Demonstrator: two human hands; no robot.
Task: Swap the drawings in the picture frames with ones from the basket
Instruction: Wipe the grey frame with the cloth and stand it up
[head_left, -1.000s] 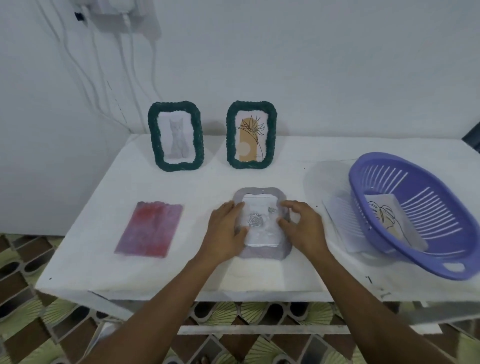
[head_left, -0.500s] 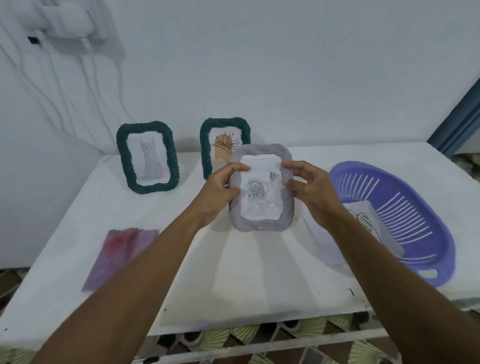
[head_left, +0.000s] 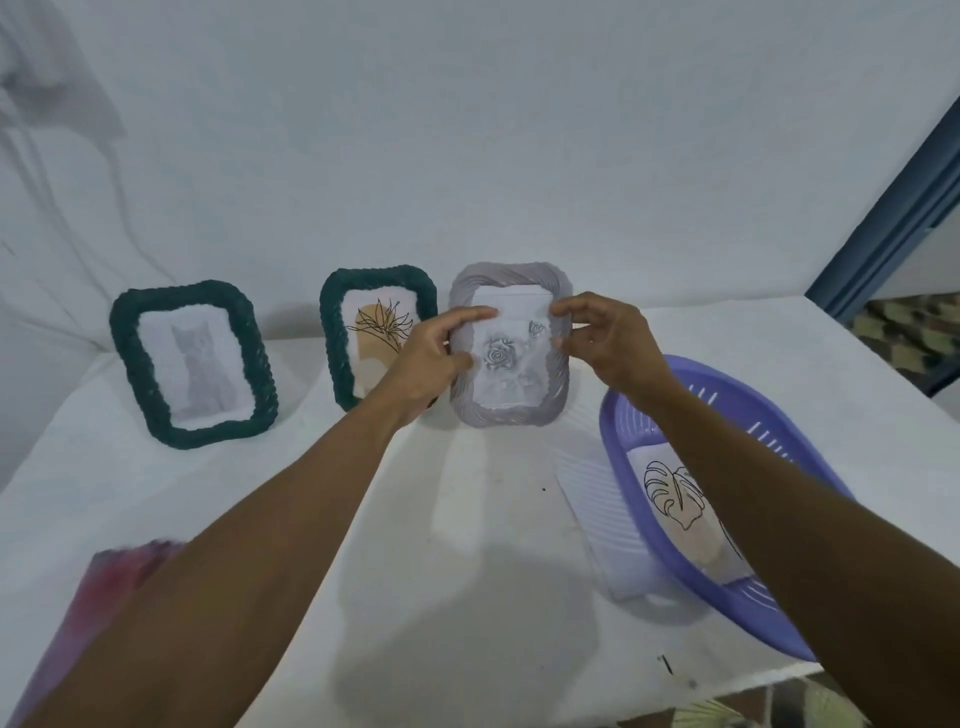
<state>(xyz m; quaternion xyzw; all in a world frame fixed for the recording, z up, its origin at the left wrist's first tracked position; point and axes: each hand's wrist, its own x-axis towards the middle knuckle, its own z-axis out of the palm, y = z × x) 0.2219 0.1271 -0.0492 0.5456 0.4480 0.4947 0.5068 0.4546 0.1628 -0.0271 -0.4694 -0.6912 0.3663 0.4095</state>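
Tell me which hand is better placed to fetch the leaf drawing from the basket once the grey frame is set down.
Probably the right hand. It grips the right edge of the grey frame, directly above the purple basket holding the leaf drawing. The left hand would have to cross over the frame.

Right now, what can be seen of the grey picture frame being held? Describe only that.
The grey picture frame is a rounded rectangle with a wavy, ridged border that looks like moulded plastic. It holds a pale drawing of roses. It stands upright in portrait pose near the back of the white table, right of the two green frames; whether its base touches the table is unclear. The left hand grips its left edge and the right hand its upper right edge.
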